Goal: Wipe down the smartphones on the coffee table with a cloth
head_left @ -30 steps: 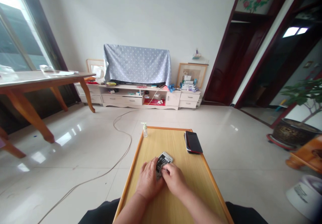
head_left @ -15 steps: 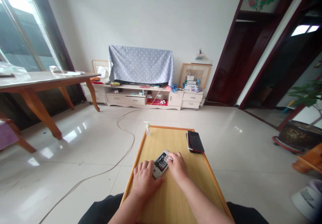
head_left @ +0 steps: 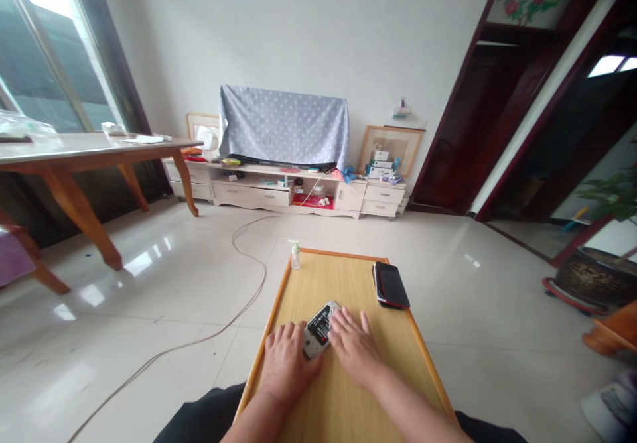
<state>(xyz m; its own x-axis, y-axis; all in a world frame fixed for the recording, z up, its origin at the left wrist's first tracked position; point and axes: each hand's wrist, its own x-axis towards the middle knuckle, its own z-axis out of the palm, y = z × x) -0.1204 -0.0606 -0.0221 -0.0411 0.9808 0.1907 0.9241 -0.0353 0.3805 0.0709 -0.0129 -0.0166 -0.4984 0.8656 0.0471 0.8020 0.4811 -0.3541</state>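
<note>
A wooden tray with an orange rim lies under both forearms. The left hand and right hand rest on it unclenched, the right fingers spread flat. Ahead of those fingers lies a black smartphone. Between the hands, touching both, sits a small grey-and-black device. A small pump bottle stands beyond the left fingers.
</note>
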